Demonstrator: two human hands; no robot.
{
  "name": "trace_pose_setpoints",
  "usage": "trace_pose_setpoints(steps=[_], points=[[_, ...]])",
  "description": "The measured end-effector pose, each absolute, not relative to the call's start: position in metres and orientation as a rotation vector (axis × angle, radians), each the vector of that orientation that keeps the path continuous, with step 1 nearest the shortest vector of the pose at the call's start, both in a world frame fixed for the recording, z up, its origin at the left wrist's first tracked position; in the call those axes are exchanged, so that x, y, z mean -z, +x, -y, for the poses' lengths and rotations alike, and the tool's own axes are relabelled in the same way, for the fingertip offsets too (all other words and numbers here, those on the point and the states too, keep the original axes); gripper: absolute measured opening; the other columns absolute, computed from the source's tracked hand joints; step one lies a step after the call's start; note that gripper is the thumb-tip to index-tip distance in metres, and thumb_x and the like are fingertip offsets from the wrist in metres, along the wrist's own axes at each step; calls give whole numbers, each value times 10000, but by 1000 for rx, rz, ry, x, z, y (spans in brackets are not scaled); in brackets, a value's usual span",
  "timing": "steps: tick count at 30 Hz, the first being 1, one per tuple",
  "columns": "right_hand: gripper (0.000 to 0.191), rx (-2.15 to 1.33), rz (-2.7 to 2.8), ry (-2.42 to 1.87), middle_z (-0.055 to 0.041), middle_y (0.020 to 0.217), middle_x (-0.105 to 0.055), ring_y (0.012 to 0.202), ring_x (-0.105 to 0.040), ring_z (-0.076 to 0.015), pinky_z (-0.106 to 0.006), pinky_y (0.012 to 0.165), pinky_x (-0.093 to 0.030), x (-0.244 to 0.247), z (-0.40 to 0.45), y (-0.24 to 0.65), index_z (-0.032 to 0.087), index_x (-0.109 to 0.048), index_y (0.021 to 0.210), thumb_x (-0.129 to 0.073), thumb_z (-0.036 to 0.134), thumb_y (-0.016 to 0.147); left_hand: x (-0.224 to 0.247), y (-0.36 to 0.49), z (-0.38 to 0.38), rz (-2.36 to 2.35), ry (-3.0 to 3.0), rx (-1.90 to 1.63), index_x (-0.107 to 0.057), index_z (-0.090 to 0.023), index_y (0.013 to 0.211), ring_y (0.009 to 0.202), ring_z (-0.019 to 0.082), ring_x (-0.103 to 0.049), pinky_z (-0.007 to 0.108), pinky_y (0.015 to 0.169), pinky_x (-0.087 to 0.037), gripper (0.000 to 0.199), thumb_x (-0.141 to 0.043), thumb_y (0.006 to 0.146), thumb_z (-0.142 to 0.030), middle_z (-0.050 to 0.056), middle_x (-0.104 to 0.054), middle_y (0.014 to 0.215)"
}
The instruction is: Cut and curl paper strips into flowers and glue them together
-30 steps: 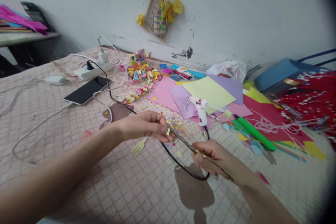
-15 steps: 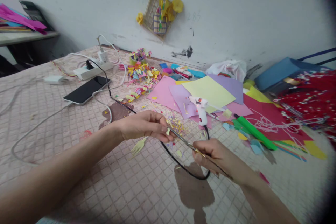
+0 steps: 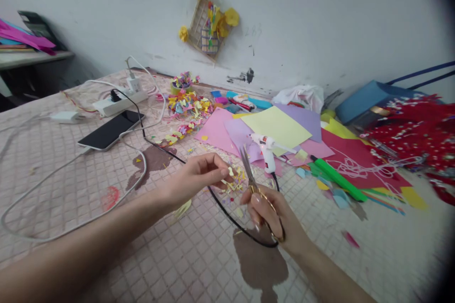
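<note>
While the left hand (image 3: pixel 199 177) pinches, paper piece (image 3: pixel 231 171): in its grip, at ten o'clock from the scissors (image 3: pixel 251 185).
Right hand (image 3: pixel 265 209): grip closed around those scissors.
Glue gun (image 3: pixel 268 157) (white, black-corded): on the desk (image 3: pixel 170 265), at the scissors' one o'clock.

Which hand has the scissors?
The right hand: it grips the gold-handled scissors, while the left hand holds a small pale-yellow paper piece at its fingertips.
</note>
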State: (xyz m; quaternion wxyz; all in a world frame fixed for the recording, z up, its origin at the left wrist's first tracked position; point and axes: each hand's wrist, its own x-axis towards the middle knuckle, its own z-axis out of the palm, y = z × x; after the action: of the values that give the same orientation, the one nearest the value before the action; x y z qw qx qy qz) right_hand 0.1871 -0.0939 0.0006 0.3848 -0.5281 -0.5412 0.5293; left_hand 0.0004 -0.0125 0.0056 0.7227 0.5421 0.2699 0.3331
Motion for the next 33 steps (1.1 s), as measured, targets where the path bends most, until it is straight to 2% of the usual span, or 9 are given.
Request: trace_pose_setpoints(steps=[3, 6, 11, 18, 26, 33], points=[[320, -1253, 1266, -1339, 54, 532, -432, 470, -397, -79, -206, 451, -331, 1, 92, 182, 155, -581, 814, -597, 472, 779, -8, 5, 22, -659, 1334, -779, -566, -137, 773, 682, 100, -532, 226, 651, -437, 160, -620, 811, -283, 10, -581, 753], [261, -1267, 1218, -1297, 54, 530, -449, 469, -403, -80, -206, 447, -329, 5, 90, 180, 158, -609, 858, -612, 407, 779, -7, 9, 28, -675, 1451, -809, -566, -138, 766, 705, 114, -518, 230, 652, -418, 165, -599, 824, -290, 16, -563, 753], [207, -1312, 1182, -1218, 67, 508, -444, 459, -389, -72, -199, 451, -322, 9, 88, 178, 162, -583, 855, -604, 358, 793, -3, 12, 32, -692, 1601, -819, -572, -141, 787, 755, 137, -529, 251, 686, -422, 143, -556, 850, -268, 37, -574, 794], [172, -1253, 1268, -1249, 69, 502, -418, 455, -381, -76, -205, 446, -321, 4, 86, 177, 169, -527, 749, -569, 331, 789, 2, 13, 34, -720, 1686, -821, -569, -136, 795, 746, 137, -532, 263, 674, -427, 133, -530, 856, -247, 34, -573, 786], [119, -1195, 1383, -1341, 64, 533, -412, 478, -359, -75, -207, 458, -290, -4, 84, 181, 163, -518, 729, -539, 270, 774, -3, 12, 29, -722, 1704, -622, -591, -123, 874, 752, 148, -575, 275, 680, -464, 157, -581, 803, -262, 62, -634, 852], [63, -1160, 1454, -1329, 65, 562, -383, 504, -344, -75, -207, 477, -279, -6, 84, 179, 159, -518, 708, -549, 207, 736, -9, 10, 28, -832, 1802, -576, -585, -132, 701, 599, 96, -497, 222, 573, -406, 146, -586, 791, -247, 2, -579, 660]])
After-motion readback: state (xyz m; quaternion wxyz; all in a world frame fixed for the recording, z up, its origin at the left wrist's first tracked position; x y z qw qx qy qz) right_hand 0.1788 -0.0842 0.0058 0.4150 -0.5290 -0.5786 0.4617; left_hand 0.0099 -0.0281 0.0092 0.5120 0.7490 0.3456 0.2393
